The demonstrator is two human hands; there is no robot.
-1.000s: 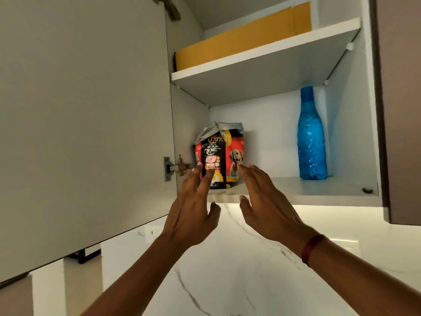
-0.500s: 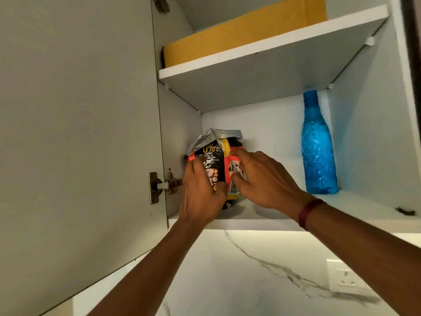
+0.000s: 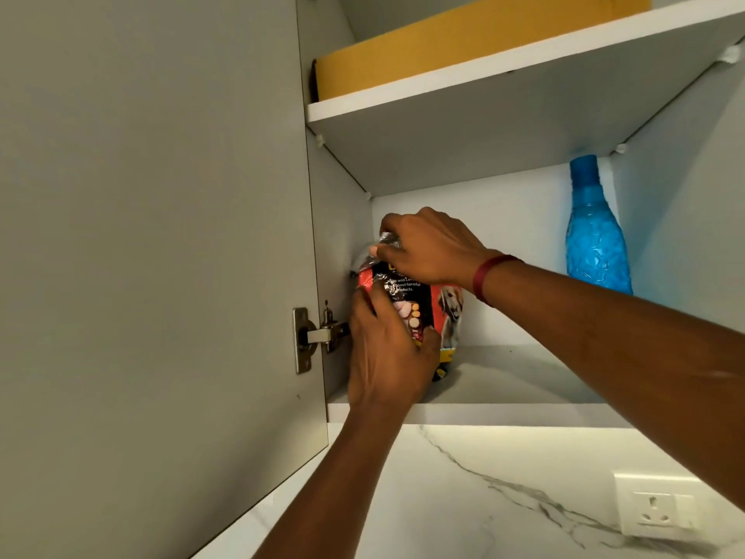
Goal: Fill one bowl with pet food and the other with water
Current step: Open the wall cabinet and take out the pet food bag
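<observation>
A second ago the left grip (image 3: 387, 349) and right grip (image 3: 427, 252) hovered spread just short of the pet food bag (image 3: 419, 308); half a second ago each clasped one side. Now the right grip has climbed to pinch the crumpled silver top (image 3: 383, 246), directly above the left grip, which has wrapped round the lower front.

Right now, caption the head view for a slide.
Left hand and right hand hold the pet food bag inside the open cabinet.
</observation>
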